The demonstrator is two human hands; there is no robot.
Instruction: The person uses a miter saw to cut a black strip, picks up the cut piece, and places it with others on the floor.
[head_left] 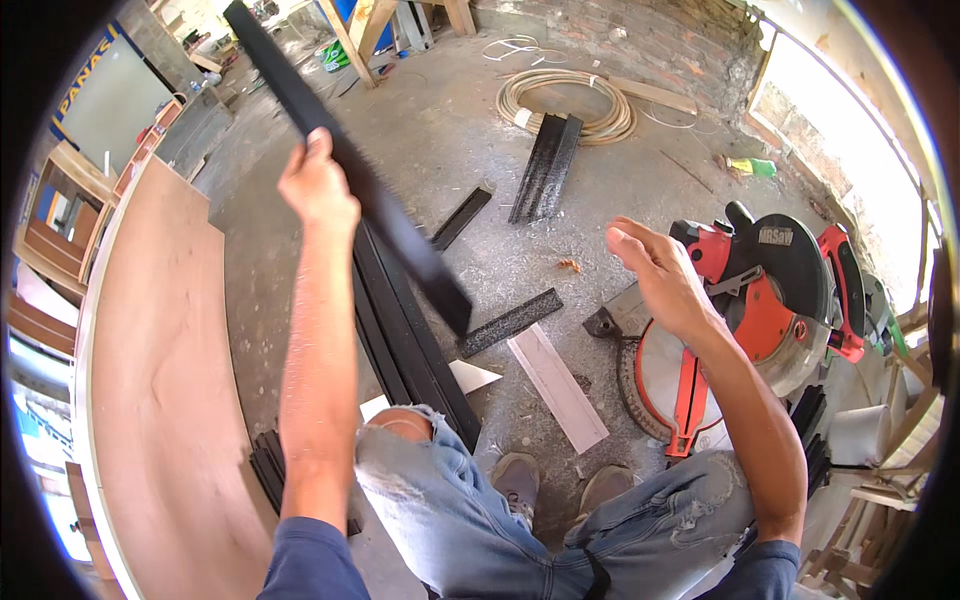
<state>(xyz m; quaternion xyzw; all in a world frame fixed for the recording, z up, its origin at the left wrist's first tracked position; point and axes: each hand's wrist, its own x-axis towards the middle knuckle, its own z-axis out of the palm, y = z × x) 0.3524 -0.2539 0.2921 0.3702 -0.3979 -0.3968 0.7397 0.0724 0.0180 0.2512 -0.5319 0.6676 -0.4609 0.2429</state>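
Observation:
My left hand [322, 190] is closed around a long black strip [410, 245], raised and slanting from the far left down toward the middle. Long black profiles [398, 345] lie beneath it, beside my left knee. My right hand [662, 272] is in the air with fingers stretched out and holds nothing. Just to its right stands a red and black miter saw [765, 335] on the floor. Short black offcuts [513, 321] and a pale flat strip [558, 388] lie on the floor between my hands and feet.
A large wooden panel [160, 370] stands along the left side. Ahead, a coiled beige hose [515, 100] lies near the brick wall [650, 45], with a grooved black piece [546, 168] before it. A green bottle [752, 167] rests at the far right.

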